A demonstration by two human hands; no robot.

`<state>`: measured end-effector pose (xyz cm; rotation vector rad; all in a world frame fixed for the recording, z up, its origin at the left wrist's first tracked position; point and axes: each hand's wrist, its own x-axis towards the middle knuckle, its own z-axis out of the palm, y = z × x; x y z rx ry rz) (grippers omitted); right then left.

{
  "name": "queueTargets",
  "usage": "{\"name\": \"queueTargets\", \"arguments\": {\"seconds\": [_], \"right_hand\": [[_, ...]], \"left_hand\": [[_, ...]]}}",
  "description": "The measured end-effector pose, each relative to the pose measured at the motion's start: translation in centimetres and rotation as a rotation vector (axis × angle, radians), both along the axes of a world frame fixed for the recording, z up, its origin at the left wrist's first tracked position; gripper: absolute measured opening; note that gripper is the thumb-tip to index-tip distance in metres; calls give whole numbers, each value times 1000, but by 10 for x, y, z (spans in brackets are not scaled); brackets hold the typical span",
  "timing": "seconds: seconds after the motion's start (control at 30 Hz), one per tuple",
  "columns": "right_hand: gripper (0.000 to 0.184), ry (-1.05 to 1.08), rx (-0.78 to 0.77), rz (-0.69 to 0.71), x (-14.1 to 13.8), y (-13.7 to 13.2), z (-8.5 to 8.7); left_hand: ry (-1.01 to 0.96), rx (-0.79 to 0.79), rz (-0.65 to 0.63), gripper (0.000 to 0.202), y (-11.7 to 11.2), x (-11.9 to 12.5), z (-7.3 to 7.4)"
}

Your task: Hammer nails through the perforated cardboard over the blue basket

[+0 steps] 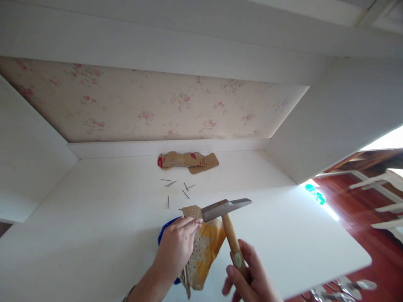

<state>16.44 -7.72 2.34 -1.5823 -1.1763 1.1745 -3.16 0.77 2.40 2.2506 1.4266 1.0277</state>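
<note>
A hammer (232,233) with a wooden handle and a steel head is gripped by my right hand (250,274). My left hand (180,239) rests over a torn piece of cardboard (199,247) full of small holes, its fingers pinched together. Whatever those fingers hold is hidden. The hammer's flat face is right beside the left fingertips. Orange-yellow material (211,245) covers part of the cardboard, and a blue object (166,228) shows from under it. Several loose nails (185,194) lie on the white surface beyond my hands.
Crumpled strips of brown cardboard (184,160) lie near the back of the white desktop (110,235). White panels stand at both sides, with floral wallpaper (176,105) behind. To the right, past the desk's edge, are a reddish floor (352,214) and white furniture legs (374,180).
</note>
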Motion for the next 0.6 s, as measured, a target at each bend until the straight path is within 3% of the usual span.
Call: {"name": "queueTargets", "arguments": {"seconds": [0.07, 0.17, 0.33, 0.43, 0.6], "right_hand": [[53, -99, 20, 74, 4, 5, 2], [36, -354, 217, 142, 11, 11, 1], [38, -572, 502, 127, 18, 13, -22], [40, -654, 556, 163, 22, 11, -32], [41, -660, 581, 178, 24, 10, -32]], "left_hand": [[14, -25, 3, 24, 0, 0, 0], [20, -48, 12, 26, 1, 0, -1], [-39, -33, -19, 26, 1, 2, 0], [-69, -83, -33, 26, 1, 4, 1], [-86, -95, -4, 24, 2, 5, 3]]}}
